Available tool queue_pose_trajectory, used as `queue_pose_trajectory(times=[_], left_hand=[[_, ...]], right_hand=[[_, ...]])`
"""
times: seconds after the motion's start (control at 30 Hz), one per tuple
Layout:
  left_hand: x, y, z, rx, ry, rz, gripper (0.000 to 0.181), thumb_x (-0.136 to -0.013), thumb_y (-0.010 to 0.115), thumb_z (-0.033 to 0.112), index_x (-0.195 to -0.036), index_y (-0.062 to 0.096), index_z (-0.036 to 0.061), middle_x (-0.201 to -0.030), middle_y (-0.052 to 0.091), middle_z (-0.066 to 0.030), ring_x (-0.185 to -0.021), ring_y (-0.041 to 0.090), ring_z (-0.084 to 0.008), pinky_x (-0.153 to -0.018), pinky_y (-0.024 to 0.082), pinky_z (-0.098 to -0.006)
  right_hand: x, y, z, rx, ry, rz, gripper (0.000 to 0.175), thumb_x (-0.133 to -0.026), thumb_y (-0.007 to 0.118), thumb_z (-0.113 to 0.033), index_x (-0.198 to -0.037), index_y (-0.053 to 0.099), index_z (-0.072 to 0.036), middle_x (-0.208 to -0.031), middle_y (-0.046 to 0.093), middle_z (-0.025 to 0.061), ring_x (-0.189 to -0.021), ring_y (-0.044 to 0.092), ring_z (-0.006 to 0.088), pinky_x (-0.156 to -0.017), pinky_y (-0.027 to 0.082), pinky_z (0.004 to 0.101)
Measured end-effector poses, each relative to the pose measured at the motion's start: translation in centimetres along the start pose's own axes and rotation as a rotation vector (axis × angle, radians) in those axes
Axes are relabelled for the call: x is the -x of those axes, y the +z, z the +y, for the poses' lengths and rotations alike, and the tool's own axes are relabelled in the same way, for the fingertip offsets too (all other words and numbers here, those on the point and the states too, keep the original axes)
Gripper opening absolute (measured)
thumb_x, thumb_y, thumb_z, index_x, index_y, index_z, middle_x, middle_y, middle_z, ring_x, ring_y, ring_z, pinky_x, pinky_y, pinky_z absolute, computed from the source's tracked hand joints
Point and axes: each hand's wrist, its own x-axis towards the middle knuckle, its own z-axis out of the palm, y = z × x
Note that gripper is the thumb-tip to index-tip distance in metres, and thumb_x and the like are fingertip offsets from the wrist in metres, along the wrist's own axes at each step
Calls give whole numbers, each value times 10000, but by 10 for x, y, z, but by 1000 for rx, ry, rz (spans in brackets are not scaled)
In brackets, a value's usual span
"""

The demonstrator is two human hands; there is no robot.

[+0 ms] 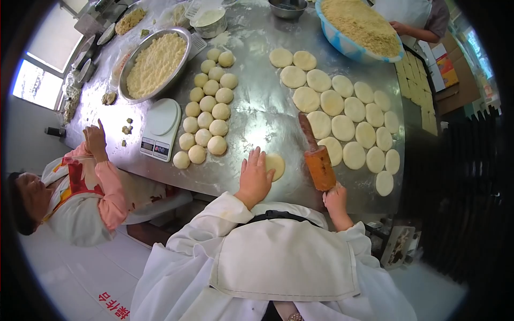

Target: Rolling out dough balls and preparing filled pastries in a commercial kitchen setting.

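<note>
My left hand lies flat on the steel table, fingers stretched forward and thumb resting on a small dough disc. In my right hand is the near handle of a wooden rolling pin. The pin is tilted, and its far handle reaches over the edge of several flattened dough rounds on the right. To the left of my hands, several dough balls sit in a long cluster, lightly floured.
Left stand a white kitchen scale and a steel bowl of pale crumbly mixture. A blue-and-white basin of crumbs stands far right, by a person's hand. Another person is at the left edge. A tray of cut pieces lies right.
</note>
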Motion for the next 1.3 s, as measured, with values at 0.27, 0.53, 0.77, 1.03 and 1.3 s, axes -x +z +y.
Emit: queue_pose_trajectory(times=[0.27,0.53,0.77,1.03,1.3], left_hand=[[-11,-22,24,475,-233,-68,323,-787,654,43,-1097,565,61,-1001,605,-157,-975,577,-369,-855,472,-443],[6,-2,7,261,618,-51,337,-746,683,21,-1074,646,87,-1090,617,-147,-1010,606,-327,-860,510,-407],[-22,-73,36,360,331,294,426,-774,700,104,-1187,596,90,-1272,547,-157,-1207,503,-369,-1003,420,-463],[-77,-23,34,-125,301,-159,579,-883,569,382,-1384,466,112,-1498,337,-178,-1402,274,-394,-1116,227,-577],[-97,-12,27,-80,310,-112,595,-886,558,356,-1415,430,117,-1484,359,-185,-1403,287,-383,-1115,217,-592]], right_hand=[[3,-8,14,-125,94,20,222,-943,345,-122,-852,532,-42,-491,458,38,-362,404,126,-326,308,277],[2,-2,15,117,-64,65,248,-938,385,-152,-813,543,-7,-566,564,143,-468,550,251,-437,423,378],[2,10,-70,843,-335,-126,319,-953,433,-261,-870,608,-7,-748,632,264,-705,608,463,-640,486,544],[-51,41,-89,1051,-268,-209,414,-961,395,-315,-828,659,-25,-772,661,234,-712,640,428,-662,497,542],[-54,46,-86,1103,-245,-81,421,-970,370,-324,-860,667,-45,-763,672,220,-712,653,414,-672,508,526]])
